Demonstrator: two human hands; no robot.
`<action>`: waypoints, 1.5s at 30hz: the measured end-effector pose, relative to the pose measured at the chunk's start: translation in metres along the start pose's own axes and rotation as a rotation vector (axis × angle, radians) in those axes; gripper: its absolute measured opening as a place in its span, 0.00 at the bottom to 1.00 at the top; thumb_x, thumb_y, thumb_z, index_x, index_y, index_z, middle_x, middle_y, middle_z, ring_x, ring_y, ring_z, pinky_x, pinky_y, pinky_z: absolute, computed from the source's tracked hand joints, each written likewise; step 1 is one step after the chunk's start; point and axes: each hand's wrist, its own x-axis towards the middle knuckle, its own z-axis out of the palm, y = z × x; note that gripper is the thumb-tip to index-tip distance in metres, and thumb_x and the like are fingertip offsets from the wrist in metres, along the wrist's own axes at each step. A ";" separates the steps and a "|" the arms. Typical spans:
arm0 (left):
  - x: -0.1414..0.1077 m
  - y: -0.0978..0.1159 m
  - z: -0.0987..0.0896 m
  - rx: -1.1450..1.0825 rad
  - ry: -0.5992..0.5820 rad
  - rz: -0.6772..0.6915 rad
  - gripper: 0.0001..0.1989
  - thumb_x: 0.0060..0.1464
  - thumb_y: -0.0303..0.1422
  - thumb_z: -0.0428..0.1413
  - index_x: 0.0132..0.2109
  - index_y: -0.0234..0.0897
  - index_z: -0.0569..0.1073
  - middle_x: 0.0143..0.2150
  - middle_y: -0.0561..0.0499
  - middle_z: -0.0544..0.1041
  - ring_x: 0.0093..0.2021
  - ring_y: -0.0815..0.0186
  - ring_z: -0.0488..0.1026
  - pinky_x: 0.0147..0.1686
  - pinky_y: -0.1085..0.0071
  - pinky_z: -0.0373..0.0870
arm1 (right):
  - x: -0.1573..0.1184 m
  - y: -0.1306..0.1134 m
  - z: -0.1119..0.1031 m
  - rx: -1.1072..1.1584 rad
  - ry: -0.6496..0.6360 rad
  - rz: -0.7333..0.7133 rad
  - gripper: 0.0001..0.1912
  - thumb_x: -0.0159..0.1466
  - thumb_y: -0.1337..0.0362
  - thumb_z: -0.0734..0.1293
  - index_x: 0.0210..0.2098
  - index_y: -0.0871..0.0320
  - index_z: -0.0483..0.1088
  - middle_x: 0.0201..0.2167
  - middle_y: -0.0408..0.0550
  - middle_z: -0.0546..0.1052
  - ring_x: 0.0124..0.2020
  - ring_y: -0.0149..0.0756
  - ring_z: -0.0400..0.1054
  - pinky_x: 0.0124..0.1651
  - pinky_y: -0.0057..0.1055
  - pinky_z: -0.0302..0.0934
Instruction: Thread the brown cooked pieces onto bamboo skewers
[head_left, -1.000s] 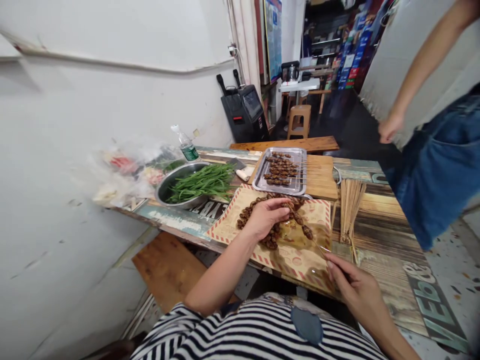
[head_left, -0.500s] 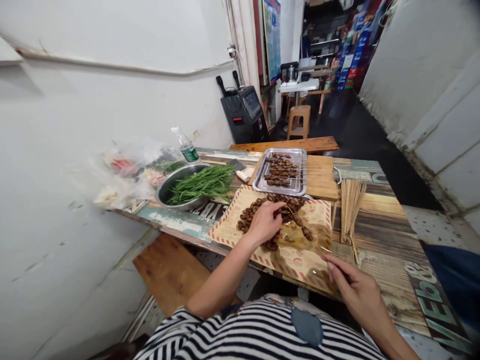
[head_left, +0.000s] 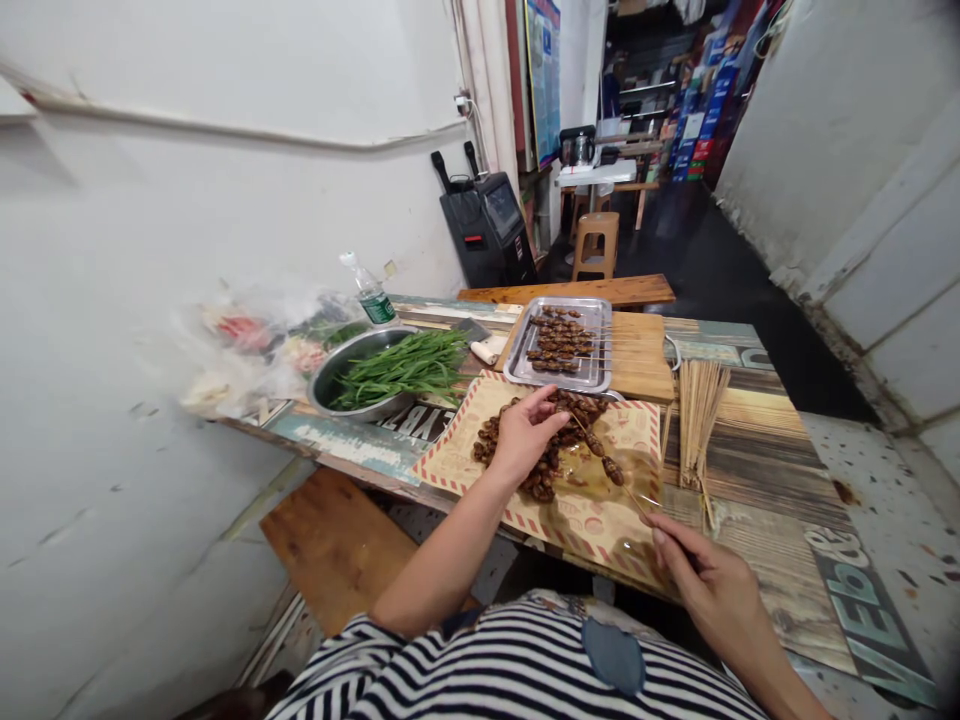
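Observation:
My right hand pinches the lower end of a thin wooden skewer, which points up and left with a few brown pieces on it. Beside the skewer's tip, my left hand reaches over a pile of dark brown pieces, thumb and fingers apart. Whether its fingertips touch a piece is too small to tell. Under the pile lies a patterned paper sheet with a striped border and an oily patch. Behind it, a metal tray holds several loaded skewers.
Bare skewers lie right of the paper. A wooden board sits under the tray. Leftward are a metal bowl of long green vegetables, a bottle and plastic bags. A black speaker stands behind the table.
The fingers of my left hand have spread apart and lifted slightly near the skewer's tip. My right hand keeps its hold on the skewer, nearly unmoved.

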 end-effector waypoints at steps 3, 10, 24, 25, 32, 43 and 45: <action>0.002 0.000 -0.002 -0.052 0.091 -0.056 0.27 0.35 0.31 0.64 0.47 0.35 0.72 0.35 0.50 0.74 0.35 0.70 0.70 0.39 0.74 0.65 | 0.000 0.000 0.000 -0.002 0.004 -0.007 0.17 0.60 0.56 0.60 0.41 0.58 0.73 0.36 0.49 0.78 0.35 0.34 0.73 0.36 0.25 0.67; -0.002 0.007 0.001 -0.381 0.111 -0.173 0.20 0.36 0.29 0.64 0.41 0.32 0.73 0.38 0.47 0.75 0.36 0.68 0.72 0.35 0.73 0.66 | 0.000 -0.002 0.001 0.012 0.000 -0.003 0.18 0.60 0.55 0.60 0.42 0.59 0.73 0.36 0.49 0.78 0.35 0.35 0.73 0.37 0.26 0.67; -0.001 0.008 -0.002 -0.677 0.052 -0.379 0.13 0.44 0.23 0.59 0.40 0.33 0.72 0.36 0.49 0.75 0.34 0.72 0.72 0.38 0.74 0.67 | -0.002 -0.010 -0.004 -0.020 0.019 -0.048 0.18 0.60 0.55 0.59 0.41 0.58 0.74 0.36 0.50 0.78 0.35 0.36 0.73 0.38 0.29 0.68; -0.001 0.008 -0.002 -0.673 0.055 -0.375 0.12 0.44 0.23 0.59 0.40 0.32 0.72 0.35 0.49 0.75 0.34 0.72 0.72 0.37 0.74 0.67 | -0.002 -0.010 -0.004 -0.022 0.018 -0.051 0.18 0.60 0.55 0.60 0.41 0.58 0.74 0.37 0.50 0.78 0.35 0.36 0.74 0.39 0.29 0.68; -0.001 0.012 -0.004 -0.688 0.057 -0.379 0.11 0.45 0.22 0.58 0.39 0.32 0.72 0.34 0.49 0.75 0.35 0.72 0.72 0.37 0.74 0.67 | -0.001 -0.012 -0.004 -0.042 0.026 -0.058 0.18 0.59 0.54 0.60 0.40 0.57 0.74 0.36 0.49 0.78 0.34 0.37 0.74 0.39 0.30 0.68; -0.003 0.016 -0.006 -0.718 -0.037 -0.464 0.09 0.46 0.24 0.58 0.38 0.32 0.72 0.35 0.49 0.74 0.32 0.74 0.71 0.24 0.83 0.64 | -0.001 -0.011 -0.005 -0.081 0.015 -0.095 0.17 0.60 0.56 0.59 0.41 0.57 0.74 0.35 0.48 0.78 0.32 0.35 0.74 0.38 0.28 0.68; -0.003 0.016 -0.006 -0.721 -0.042 -0.480 0.07 0.47 0.24 0.57 0.37 0.31 0.72 0.34 0.49 0.74 0.32 0.74 0.71 0.24 0.84 0.64 | 0.000 -0.012 -0.005 -0.090 0.020 -0.108 0.17 0.60 0.56 0.60 0.41 0.57 0.74 0.36 0.48 0.78 0.33 0.35 0.74 0.38 0.28 0.68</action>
